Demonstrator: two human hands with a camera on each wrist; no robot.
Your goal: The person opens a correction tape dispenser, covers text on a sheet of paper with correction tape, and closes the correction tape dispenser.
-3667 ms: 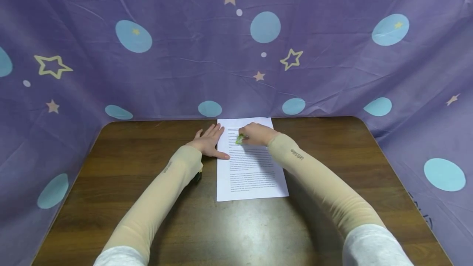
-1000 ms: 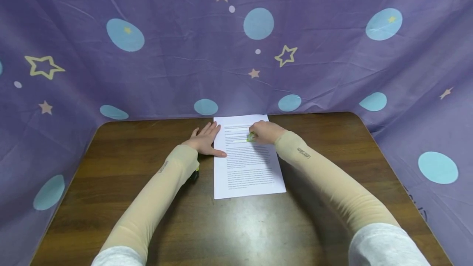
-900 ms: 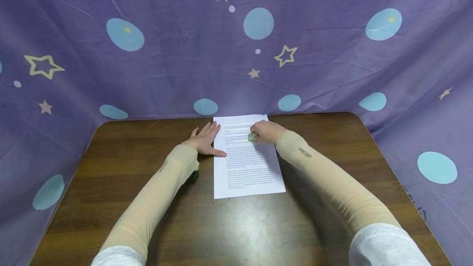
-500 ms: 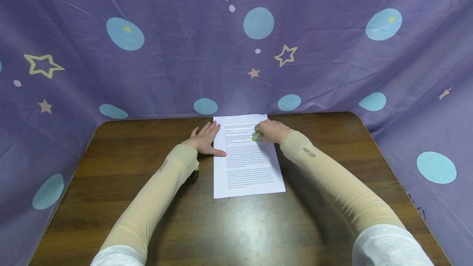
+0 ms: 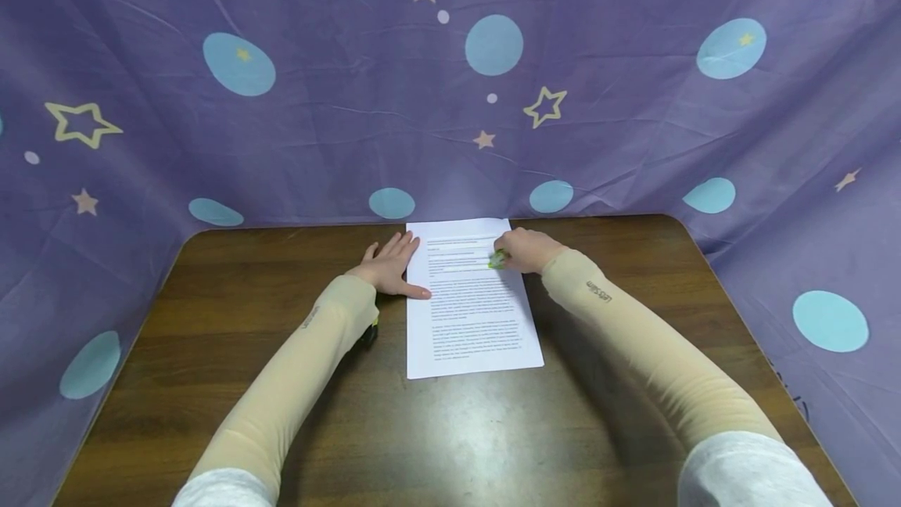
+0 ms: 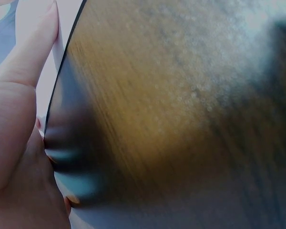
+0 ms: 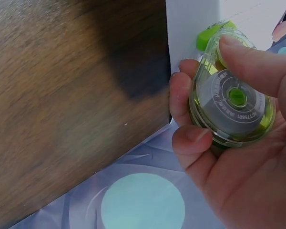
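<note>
A printed sheet of paper (image 5: 479,311) lies at the far edge of the table. My left hand (image 5: 390,268) rests on its left margin with fingers spread and thumb stretched over the edge. In the left wrist view, the thumb (image 6: 33,52) lies against the white sheet. My right hand (image 5: 528,250) grips a clear green correction tape dispenser (image 7: 233,102) between thumb and curled fingers. Its green tip end (image 7: 209,38) is at the paper, near the right side of the upper text lines. Whether the tip touches the sheet is hard to tell.
The brown wooden table (image 5: 281,253) ends at a purple curtain (image 5: 317,100) with stars and blue spots. A small black and yellow object (image 5: 369,332) shows beneath the left wrist. Both forearms wear beige sleeves (image 5: 633,335).
My right hand has slid to the right across the upper text with the correction tape dispenser. The left hand stays in place on the paper's left margin.
</note>
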